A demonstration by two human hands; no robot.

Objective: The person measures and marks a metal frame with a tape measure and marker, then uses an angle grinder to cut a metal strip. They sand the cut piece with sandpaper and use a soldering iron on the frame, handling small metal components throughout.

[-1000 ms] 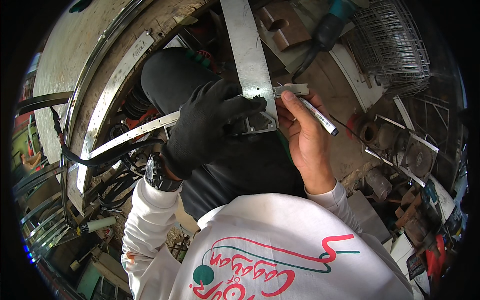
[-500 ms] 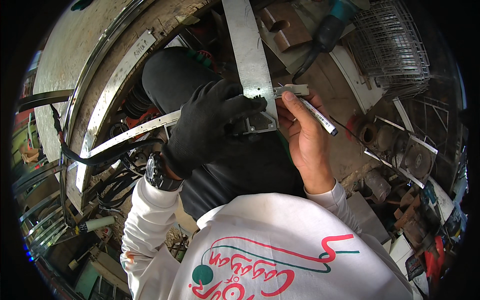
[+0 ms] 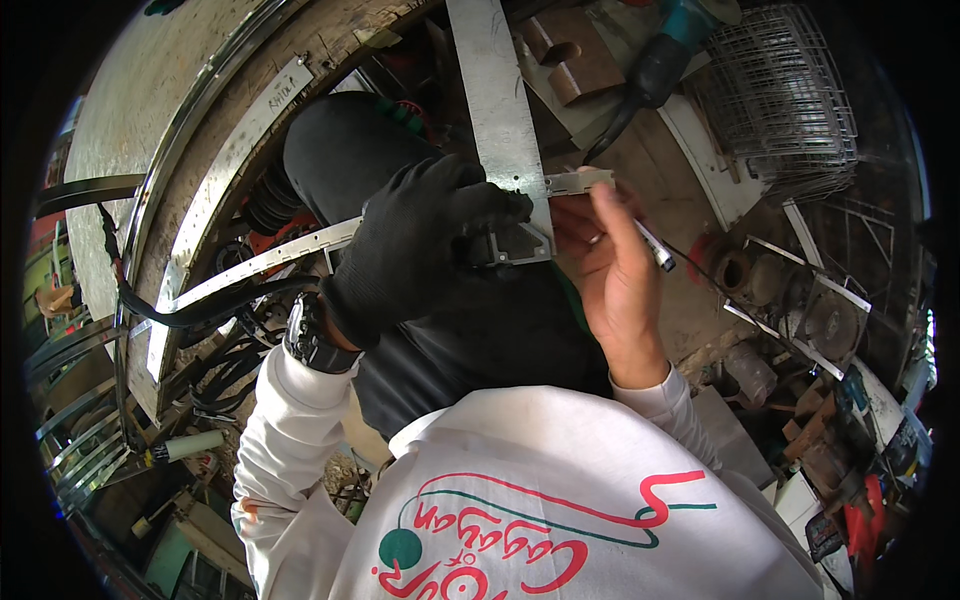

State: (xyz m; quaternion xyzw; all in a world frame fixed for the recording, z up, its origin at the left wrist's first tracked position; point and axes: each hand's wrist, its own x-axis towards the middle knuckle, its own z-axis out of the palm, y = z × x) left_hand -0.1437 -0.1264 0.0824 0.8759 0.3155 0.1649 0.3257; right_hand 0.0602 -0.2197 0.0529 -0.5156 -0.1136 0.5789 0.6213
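Observation:
My left hand [image 3: 415, 240], in a black glove, is closed over a metal square and a wide flat metal bar [image 3: 495, 95]. The square's frame-like head [image 3: 520, 243] shows below my gloved fingers, its middle hidden by them. A narrow metal strip [image 3: 578, 183] sticks out past the bar's right edge. Close by that strip, my bare right hand [image 3: 620, 270] has its thumb raised near the strip's end. A marker pen [image 3: 656, 247] sits in the right hand, its dark end pointing down and right; the fingers partly hide and blur it.
A long pale strip with holes [image 3: 265, 262] runs left from my glove, near a black cable [image 3: 200, 312]. At the upper right are a teal-and-black power tool [image 3: 660, 65] and wire mesh [image 3: 785, 100]. Metal scraps [image 3: 765, 275] lie on the right.
My right thumb has lifted and straightened upward, and the marker has turned and slipped further behind the fingers. My left hand stays nearly in place.

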